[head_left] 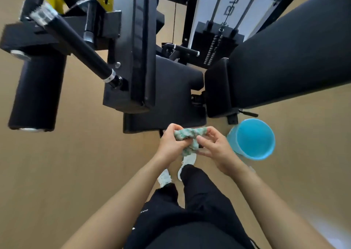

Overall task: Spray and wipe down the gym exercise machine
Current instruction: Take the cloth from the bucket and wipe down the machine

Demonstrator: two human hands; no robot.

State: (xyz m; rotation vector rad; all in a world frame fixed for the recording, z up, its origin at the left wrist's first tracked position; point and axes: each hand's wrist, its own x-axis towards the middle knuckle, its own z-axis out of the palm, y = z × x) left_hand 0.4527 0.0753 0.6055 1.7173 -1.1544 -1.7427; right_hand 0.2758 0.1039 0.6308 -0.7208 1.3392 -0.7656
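Note:
A green and white patterned cloth (pixel 190 135) is bunched between both hands, just in front of the black seat pad (pixel 171 104) of the gym machine. My left hand (pixel 171 144) grips its left end with curled fingers. My right hand (pixel 214 146) pinches the right end between thumb and fingers. The machine's black handle bar (pixel 79 43) slants across the upper left, and its long back pad (pixel 284 59) fills the upper right. No spray bottle is in view.
A blue bucket (pixel 252 138) stands on the tan floor right of my right hand, close under the back pad. A black roller pad (pixel 38 91) hangs at left. The weight stack (pixel 218 40) stands behind the seat. My legs and white shoes are below the hands.

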